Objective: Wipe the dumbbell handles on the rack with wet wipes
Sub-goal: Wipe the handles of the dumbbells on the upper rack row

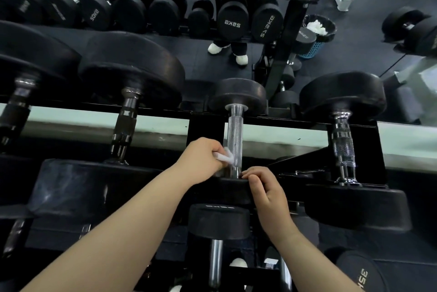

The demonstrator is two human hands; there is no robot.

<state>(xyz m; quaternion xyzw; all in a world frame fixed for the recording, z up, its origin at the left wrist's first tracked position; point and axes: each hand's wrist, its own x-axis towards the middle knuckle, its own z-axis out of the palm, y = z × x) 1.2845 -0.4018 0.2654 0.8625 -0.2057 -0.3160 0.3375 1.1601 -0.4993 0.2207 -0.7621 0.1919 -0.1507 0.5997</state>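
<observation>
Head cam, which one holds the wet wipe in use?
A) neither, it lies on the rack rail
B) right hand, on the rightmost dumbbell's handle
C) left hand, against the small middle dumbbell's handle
C: the left hand pinches the white wipe against the knurled handle of the small middle dumbbell, while the right hand grips only its near head.

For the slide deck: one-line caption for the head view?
Left hand holds a wet wipe against a knurled dumbbell handle; right hand grips its near head.

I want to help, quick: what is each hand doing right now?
Left hand: pinching the wet wipe.
Right hand: fingers curled over the dumbbell head.
</observation>
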